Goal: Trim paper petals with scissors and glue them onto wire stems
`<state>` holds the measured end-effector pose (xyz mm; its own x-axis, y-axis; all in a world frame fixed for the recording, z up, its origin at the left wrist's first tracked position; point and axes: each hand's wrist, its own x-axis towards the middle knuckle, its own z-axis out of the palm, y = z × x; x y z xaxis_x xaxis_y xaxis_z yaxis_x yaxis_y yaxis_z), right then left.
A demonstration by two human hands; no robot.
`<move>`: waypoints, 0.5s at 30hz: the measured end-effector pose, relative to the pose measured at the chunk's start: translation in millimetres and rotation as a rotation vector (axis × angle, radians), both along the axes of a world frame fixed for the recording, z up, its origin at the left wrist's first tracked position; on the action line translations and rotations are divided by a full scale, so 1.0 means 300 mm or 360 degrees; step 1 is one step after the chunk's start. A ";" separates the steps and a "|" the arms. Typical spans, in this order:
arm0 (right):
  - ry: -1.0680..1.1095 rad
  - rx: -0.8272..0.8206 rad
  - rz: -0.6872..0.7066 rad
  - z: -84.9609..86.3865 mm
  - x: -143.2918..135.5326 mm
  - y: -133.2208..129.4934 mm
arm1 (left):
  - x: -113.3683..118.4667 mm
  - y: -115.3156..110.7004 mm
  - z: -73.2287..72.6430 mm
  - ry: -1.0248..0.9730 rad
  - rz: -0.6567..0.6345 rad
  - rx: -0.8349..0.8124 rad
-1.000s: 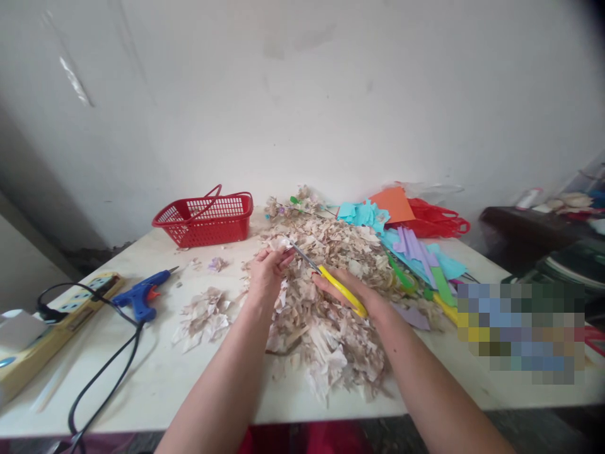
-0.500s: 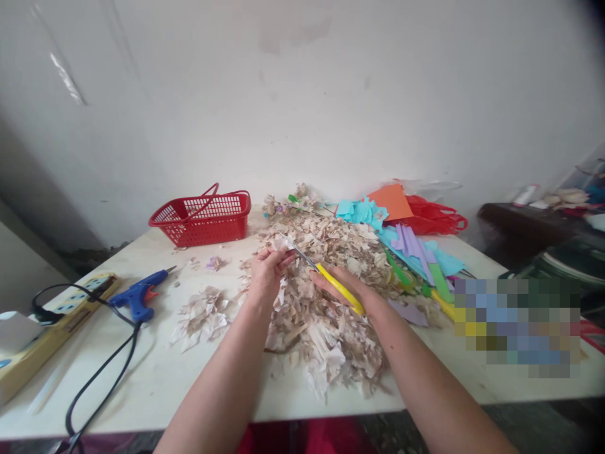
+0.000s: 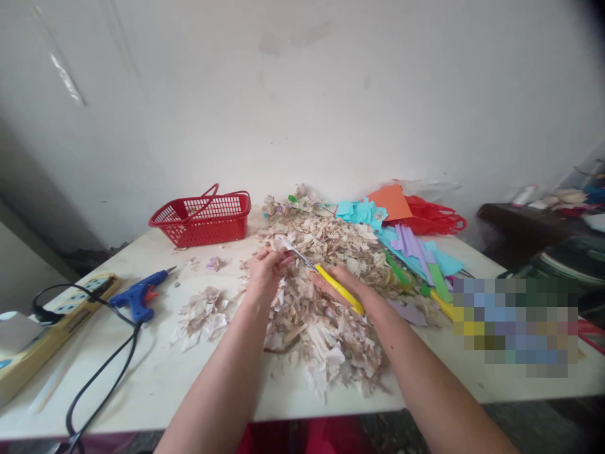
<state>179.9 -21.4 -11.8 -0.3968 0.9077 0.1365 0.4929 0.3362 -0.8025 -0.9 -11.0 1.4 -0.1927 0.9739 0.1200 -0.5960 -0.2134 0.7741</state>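
My right hand (image 3: 338, 282) is closed round the yellow handles of a pair of scissors (image 3: 334, 285), whose metal blades point up and left. The blade tips reach a pale piece of paper (image 3: 278, 243) pinched in the fingers of my left hand (image 3: 269, 267). Below and around both hands spreads a large heap of beige and white paper scraps (image 3: 326, 343). A smaller clump of pale scraps (image 3: 203, 317) lies left of my left forearm.
A red plastic basket (image 3: 208, 236) stands at the back left of the white table (image 3: 155, 391). Left are a blue glue gun (image 3: 137, 295), its black cable and a power strip (image 3: 80, 302). Blue paper (image 3: 362, 212), an orange sheet (image 3: 392, 202) and a red plastic bag (image 3: 432, 215) lie back right.
The scissor blades have come closer together and reach slightly further up and left over the paper. Both hands stay in almost the same place.
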 end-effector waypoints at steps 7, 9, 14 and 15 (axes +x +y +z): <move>0.0047 -0.0179 -0.0049 -0.002 -0.017 -0.008 | -0.002 -0.001 0.004 -0.0047 -0.0036 -0.0015; 0.0014 -0.0134 -0.0077 0.016 -0.019 -0.016 | -0.006 -0.002 0.005 -0.0018 -0.0036 -0.0022; 0.0153 -0.0015 -0.0150 0.057 -0.014 -0.017 | -0.015 -0.011 0.004 0.0234 -0.0286 -0.0088; 0.0215 0.0006 -0.0156 0.061 -0.012 -0.015 | -0.015 -0.014 0.004 0.0319 -0.0400 -0.0088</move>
<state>176.2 -26.0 6.6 -0.2844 0.9405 0.1860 0.4111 0.2949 -0.8626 -5.5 -15.2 2.5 0.0765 0.9941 0.0771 -0.4592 -0.0335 0.8877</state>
